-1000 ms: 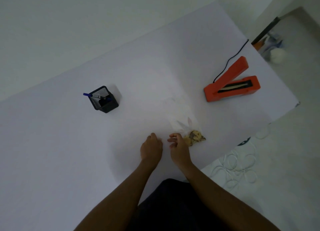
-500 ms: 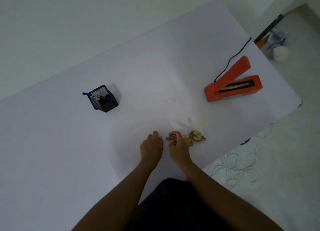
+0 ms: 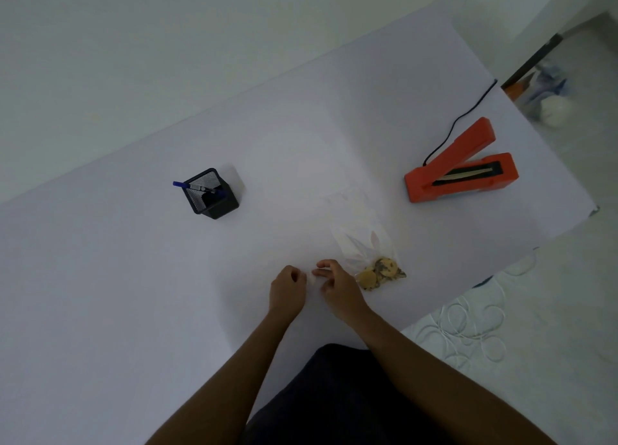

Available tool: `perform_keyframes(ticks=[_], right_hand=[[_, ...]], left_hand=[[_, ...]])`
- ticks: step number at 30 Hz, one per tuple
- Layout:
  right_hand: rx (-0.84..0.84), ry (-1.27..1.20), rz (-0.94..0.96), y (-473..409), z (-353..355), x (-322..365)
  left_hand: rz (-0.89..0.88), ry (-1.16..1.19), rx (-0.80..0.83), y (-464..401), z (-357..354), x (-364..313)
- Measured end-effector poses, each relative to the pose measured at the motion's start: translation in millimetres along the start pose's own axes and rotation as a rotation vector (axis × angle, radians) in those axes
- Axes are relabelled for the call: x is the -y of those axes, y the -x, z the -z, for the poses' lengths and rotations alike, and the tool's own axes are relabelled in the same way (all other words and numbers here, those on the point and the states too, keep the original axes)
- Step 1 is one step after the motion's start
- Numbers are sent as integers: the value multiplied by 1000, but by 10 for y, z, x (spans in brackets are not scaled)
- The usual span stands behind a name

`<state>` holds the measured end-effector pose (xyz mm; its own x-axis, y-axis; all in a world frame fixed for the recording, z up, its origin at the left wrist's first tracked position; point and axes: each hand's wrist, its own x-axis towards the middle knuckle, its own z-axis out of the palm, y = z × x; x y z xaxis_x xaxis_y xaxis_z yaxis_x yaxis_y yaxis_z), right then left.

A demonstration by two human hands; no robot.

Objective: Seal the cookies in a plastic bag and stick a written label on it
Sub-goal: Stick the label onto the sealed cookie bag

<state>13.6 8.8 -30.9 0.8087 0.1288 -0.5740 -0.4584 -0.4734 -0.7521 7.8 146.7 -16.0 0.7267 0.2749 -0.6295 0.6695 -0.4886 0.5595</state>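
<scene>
A clear plastic bag (image 3: pixel 363 244) lies flat on the white table (image 3: pixel 133 277), with a few cookies (image 3: pixel 381 270) bunched at its near end. My left hand (image 3: pixel 287 292) and my right hand (image 3: pixel 339 287) rest close together just left of the cookies. Their fingertips meet on a small white label (image 3: pixel 311 279), pinched between them; it is mostly hidden and no writing shows. A blue pen (image 3: pixel 180 184) sticks out of a black mesh holder (image 3: pixel 211 194) at the far left.
An orange heat sealer (image 3: pixel 461 167) with its arm raised stands at the right, its black cord (image 3: pixel 461 117) trailing to the far edge. The table's right edge (image 3: pixel 501 267) runs close by the cookies. Beyond it are a patterned white surface and some clutter.
Both hands stay in place beside the cookies. The fingertips have closed a little more around the small white label; the view has shifted slightly.
</scene>
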Motion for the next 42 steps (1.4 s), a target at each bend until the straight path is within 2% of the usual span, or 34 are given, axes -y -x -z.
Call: perform_keyframes(ticks=[2,4,7,9,12,16,23,26,30,32,35,42], right_hand=[[20,28,13,2,20,44],[20,44,55,21,40,123],[92,63,187,112,65,288],[115,67,263,198,74,387],[16,55,343,301,114,474],[-148,35,390,395,274,524],[-82,128,456,294,772,493],[-87,64,377,173,990,482],[-84,-8,112,-157,1258,383],[-44,28,35,-317,1349,309],[33,112,-28,-505,1436,242],[93,222,-127,-854,1524,102]], left_hand=[[84,157,17,45,145,-6],[187,415,67,123,309,-36],[299,742,170,257,538,-128],[333,855,211,318,617,-193],[346,924,252,395,636,-300],[306,859,256,468,548,-427],[255,736,195,439,239,-727],[222,678,137,372,98,-900],[29,386,-30,190,-92,-976],[-34,236,-42,93,-207,-938],[-31,109,-19,-15,-391,-886],[52,63,-104,-126,-702,-979]])
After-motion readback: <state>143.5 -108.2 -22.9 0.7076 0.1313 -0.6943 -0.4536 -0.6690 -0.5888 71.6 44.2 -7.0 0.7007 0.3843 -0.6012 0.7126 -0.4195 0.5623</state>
